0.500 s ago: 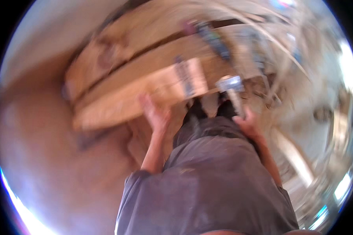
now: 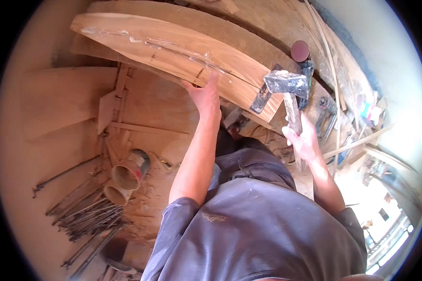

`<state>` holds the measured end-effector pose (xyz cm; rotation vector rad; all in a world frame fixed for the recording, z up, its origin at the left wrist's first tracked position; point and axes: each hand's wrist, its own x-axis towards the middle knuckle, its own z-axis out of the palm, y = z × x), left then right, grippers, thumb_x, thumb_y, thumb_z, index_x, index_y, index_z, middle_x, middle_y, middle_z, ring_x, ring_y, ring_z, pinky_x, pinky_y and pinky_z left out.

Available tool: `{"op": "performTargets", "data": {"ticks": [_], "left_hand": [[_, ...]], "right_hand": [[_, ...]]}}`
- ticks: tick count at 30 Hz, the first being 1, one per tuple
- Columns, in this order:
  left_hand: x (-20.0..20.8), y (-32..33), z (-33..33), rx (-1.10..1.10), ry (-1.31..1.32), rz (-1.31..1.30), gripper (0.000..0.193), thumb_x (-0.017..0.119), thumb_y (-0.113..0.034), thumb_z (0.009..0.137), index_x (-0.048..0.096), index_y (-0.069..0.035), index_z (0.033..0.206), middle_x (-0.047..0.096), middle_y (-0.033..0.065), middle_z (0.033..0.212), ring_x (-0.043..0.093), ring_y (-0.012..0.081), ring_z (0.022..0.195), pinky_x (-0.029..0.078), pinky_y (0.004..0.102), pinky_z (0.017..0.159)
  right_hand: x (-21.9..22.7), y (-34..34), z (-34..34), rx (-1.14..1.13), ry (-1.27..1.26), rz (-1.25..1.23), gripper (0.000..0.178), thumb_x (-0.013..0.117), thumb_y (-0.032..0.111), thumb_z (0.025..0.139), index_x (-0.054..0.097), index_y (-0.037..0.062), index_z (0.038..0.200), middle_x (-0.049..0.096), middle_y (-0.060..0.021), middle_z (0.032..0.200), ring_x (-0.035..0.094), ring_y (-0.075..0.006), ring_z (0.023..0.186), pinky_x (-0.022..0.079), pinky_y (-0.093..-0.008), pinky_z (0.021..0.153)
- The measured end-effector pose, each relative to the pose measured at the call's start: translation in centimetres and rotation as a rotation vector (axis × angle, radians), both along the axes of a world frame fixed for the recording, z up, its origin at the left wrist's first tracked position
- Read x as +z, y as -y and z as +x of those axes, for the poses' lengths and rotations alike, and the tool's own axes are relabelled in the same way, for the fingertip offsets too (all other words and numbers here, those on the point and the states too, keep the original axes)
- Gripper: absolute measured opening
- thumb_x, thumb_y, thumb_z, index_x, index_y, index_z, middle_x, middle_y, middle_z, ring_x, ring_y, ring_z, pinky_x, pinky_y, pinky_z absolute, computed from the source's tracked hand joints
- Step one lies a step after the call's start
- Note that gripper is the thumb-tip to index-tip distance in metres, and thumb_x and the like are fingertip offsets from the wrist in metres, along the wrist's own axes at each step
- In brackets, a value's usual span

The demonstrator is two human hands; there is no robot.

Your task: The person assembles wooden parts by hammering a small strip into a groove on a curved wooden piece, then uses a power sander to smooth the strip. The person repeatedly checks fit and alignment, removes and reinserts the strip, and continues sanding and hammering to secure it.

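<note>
My left hand (image 2: 205,98) grips the near edge of a thick wooden board (image 2: 169,51), fingers over the edge and thumb apart from them. The board has a curved outline, dark cracks and whitish smears. In my right hand (image 2: 307,140) is a hammer (image 2: 292,110), held by its worn wooden handle, fingers wrapped round it. Its scuffed metal head is raised beside the board's right end and overlaps it in view. A dark flat metal piece (image 2: 260,99) lies across that end, partly hidden behind the hammer head.
Under the board is a broader wooden surface (image 2: 248,35). A power tool with a round reddish disc (image 2: 300,50) lies beyond the hammer. Long thin wood strips (image 2: 332,61) lie at right. Lower left are metal rods (image 2: 91,218) and a bucket (image 2: 137,164) on the floor.
The view has turned and sharpened from a blur; the board now sits higher in it. My left hand is still at its near edge, and the hammer stays in my right hand.
</note>
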<state>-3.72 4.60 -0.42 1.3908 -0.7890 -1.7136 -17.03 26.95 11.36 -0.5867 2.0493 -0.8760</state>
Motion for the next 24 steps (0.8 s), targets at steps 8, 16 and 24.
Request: {"op": "performTargets", "data": {"ticks": [8,16,24], "left_hand": [[-1.5,1.0,-2.1,0.047,0.283,0.055,0.126,0.089,-0.026,0.074,0.0,0.012,0.155,0.013,0.0332,0.161,0.019,0.0398,0.151,0.019,0.0431,0.124],[-1.7,0.6,-2.6,0.049,0.283,0.129,0.128,0.09,-0.028,0.073,-0.001,0.013,0.154,0.014,0.0356,0.159,0.02,0.0418,0.15,0.02,0.0415,0.124],[-0.9,0.5,-3.2,0.093,0.472,0.112,0.126,0.091,-0.026,0.069,0.007,0.011,0.155,0.025,0.0353,0.156,0.028,0.0429,0.147,0.023,0.0432,0.122]], "right_hand": [[-2.3,8.7,-4.3,0.284,-0.281,0.264,0.042,0.074,0.022,0.09,0.059,-0.0038,0.12,0.073,-0.0236,0.1,0.072,-0.03,0.097,0.053,-0.0388,0.085],[-3.0,14.5,-6.1,0.516,-0.268,0.151,0.037,0.071,0.021,0.093,0.059,-0.0014,0.12,0.071,-0.0226,0.096,0.071,-0.0357,0.094,0.052,-0.0411,0.084],[-3.0,19.4,-8.6,0.941,-0.369,0.084,0.041,0.065,0.024,0.096,0.05,0.0011,0.127,0.069,-0.0277,0.093,0.067,-0.0485,0.091,0.052,-0.0491,0.078]]}}
